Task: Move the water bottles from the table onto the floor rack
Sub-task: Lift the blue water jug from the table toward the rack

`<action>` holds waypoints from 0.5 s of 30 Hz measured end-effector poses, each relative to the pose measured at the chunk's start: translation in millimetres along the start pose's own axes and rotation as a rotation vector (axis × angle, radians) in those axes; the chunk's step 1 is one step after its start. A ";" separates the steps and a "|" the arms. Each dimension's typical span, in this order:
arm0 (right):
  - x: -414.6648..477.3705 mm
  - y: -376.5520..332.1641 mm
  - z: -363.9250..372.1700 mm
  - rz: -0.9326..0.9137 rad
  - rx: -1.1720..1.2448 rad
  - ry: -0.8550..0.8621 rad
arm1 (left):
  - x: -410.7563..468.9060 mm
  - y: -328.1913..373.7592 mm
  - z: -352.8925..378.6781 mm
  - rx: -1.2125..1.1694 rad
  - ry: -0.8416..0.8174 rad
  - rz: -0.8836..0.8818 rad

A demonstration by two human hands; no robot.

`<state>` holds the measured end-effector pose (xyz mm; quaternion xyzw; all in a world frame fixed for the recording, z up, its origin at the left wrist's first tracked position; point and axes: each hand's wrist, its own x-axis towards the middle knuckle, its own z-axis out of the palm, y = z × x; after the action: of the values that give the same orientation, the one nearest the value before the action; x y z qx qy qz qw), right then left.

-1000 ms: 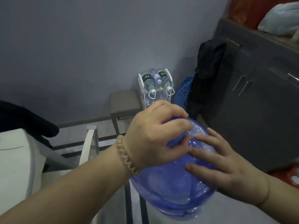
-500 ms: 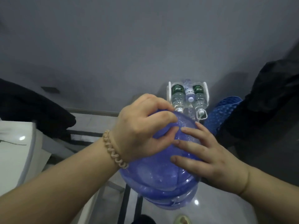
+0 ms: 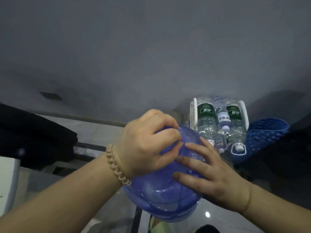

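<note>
A large blue water jug [image 3: 161,195] is held up in front of me, between both hands. My left hand [image 3: 148,145] grips its top end with curled fingers, a beige coil band on that wrist. My right hand [image 3: 208,172] presses flat against the jug's right side, fingers straight and spread. Beyond them, by the grey wall, stands the white floor rack [image 3: 193,113]. Lying in it are two clear bottles with green labels [image 3: 206,120] and a smaller white-labelled bottle [image 3: 223,120], caps toward me.
A blue dotted mat [image 3: 262,140] leans just right of the rack, with dark fabric [image 3: 289,148] beyond it. A black cloth [image 3: 33,140] lies at the left over a white surface [image 3: 8,179]. Glossy floor shows below the jug.
The view has tilted and swung, so the rack now appears closer and further right. Both hands keep the same hold on the blue jug.
</note>
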<state>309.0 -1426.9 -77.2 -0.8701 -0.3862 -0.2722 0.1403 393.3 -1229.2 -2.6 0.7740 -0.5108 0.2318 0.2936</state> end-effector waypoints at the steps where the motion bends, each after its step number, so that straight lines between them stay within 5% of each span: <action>1: 5.0 10.2 8.2 -0.004 0.008 0.007 | 2.9 -11.7 3.9 0.007 -0.004 -0.006; 15: 21.6 191.4 109.5 0.011 0.161 0.040 | 67.7 -159.5 99.1 0.037 -0.089 -0.120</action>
<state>504.2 -1491.0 -160.1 -0.8525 -0.3993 -0.2567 0.2190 572.1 -1293.3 -64.0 0.8182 -0.4716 0.1886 0.2694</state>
